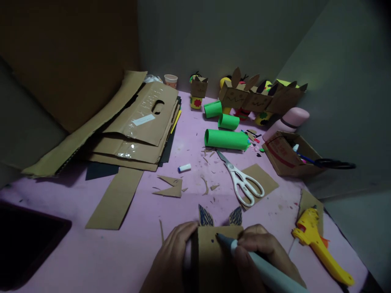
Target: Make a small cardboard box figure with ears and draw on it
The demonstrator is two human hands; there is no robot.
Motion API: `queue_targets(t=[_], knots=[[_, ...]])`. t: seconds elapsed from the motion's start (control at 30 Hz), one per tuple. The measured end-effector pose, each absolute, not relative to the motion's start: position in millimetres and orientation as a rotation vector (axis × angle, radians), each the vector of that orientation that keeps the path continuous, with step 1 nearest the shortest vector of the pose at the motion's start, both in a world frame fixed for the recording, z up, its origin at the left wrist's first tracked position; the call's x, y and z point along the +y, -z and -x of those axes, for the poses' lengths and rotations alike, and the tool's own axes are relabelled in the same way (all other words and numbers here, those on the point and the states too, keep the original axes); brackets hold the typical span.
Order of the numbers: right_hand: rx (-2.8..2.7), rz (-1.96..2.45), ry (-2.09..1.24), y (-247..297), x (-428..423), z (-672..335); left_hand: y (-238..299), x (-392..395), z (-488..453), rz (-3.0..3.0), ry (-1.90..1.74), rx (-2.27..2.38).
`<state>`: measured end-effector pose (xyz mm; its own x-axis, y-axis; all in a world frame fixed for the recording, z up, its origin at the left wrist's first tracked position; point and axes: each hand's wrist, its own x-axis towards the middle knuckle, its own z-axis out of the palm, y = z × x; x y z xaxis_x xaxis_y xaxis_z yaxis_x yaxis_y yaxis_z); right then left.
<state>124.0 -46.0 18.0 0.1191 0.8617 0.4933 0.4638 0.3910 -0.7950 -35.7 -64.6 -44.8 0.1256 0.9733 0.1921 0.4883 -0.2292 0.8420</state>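
Note:
My left hand is closed around the left side of a small cardboard box with two pointed ears marked with dark lines. Pinched in my right hand is a white marker, its dark tip touching the box face near the top. A dark dot sits on that face beside the tip, and another mark shows under the tip. The marker cap lies farther back on the table. Part of the box is hidden behind my right hand and the lower frame edge.
White-handled scissors lie beyond my right hand, near cardboard scraps. A yellow glue gun rests at right, below a cardboard tool box. Green paper tubes, eared box figures and stacked cardboard stand behind; a black tablet-like slab is left.

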Motion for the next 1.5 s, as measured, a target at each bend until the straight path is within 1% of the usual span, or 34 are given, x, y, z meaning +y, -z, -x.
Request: queue_targets(t=[0.1, 0.23, 0.33, 0.6, 0.7, 0.83, 0.9, 1.0, 1.03, 1.1, 1.23, 1.37, 1.5], knots=[[-1.568, 1.172, -0.395, -17.4, -43.2, -124.2, 49.8, -65.4, 35.6, -1.843, -1.094, 1.373], [-1.601, 1.189, -0.399, -16.4, -41.9, -124.5, 44.7, -67.0, 34.9, -1.756, -1.016, 1.443], [-1.615, 1.189, -0.394, -15.4, -41.6, -124.9, 41.8, -64.7, 35.4, -1.793, -1.002, 1.411], [-1.622, 1.173, -0.395, -14.6, -40.3, -125.3, 68.1, -63.0, 33.2, -1.86, -1.149, 1.362], [-1.631, 1.183, -0.396, -14.8, -40.4, -124.9, 61.5, -65.5, 32.6, -1.818, -1.125, 1.391], [-1.637, 1.188, -0.389, -15.1, -40.8, -124.5, 40.9, -66.2, 33.1, -1.764, -1.0, 1.466], [-1.636, 1.19, -0.393, -15.0, -40.8, -124.9, 36.7, -65.1, 34.0, -1.791, -1.009, 1.461], [-1.644, 1.192, -0.393, -14.3, -40.4, -126.2, 43.6, -63.8, 35.1, -1.829, -1.074, 1.4], [-1.653, 1.185, -0.388, -14.1, -40.2, -126.4, 48.3, -63.8, 35.2, -1.803, -1.03, 1.415], [-1.667, 1.172, -0.377, -14.0, -39.6, -126.3, 58.4, -64.5, 34.7, -1.825, -1.117, 1.374], [-1.665, 1.173, -0.359, -14.5, -39.2, -124.0, 70.3, -66.4, 33.1, -1.82, -1.159, 1.379], [-1.652, 1.202, -0.355, -15.3, -39.6, -122.4, 63.8, -65.9, 33.7, -1.826, -1.176, 1.364], [-1.656, 1.195, -0.365, -15.9, -39.4, -122.4, 52.4, -64.0, 34.1, -1.736, -1.076, 1.374]])
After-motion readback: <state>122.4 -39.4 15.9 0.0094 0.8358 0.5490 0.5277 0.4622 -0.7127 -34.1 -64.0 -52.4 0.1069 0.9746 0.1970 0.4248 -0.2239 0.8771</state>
